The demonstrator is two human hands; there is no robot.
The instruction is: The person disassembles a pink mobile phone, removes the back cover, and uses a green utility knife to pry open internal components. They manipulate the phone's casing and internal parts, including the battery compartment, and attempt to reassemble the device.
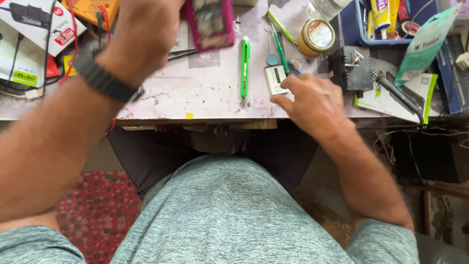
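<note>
My left hand (146, 29) is raised over the workbench and grips a phone in a pink case (211, 22), which is blurred. A dark band sits on that wrist. My right hand (310, 100) rests on the bench's front part with its fingertips touching a small white rectangular part (276, 78). A green utility knife (245, 66) lies between the two hands, pointing toward me.
A worn pale bench mat (205, 93) covers the table. A round tin (316, 35), green tweezers (281, 49), a black soldering stand (349, 68), a soldering iron (398, 95), a blue tray of tubes (386, 19), boxes and red wires (29, 29) crowd the back.
</note>
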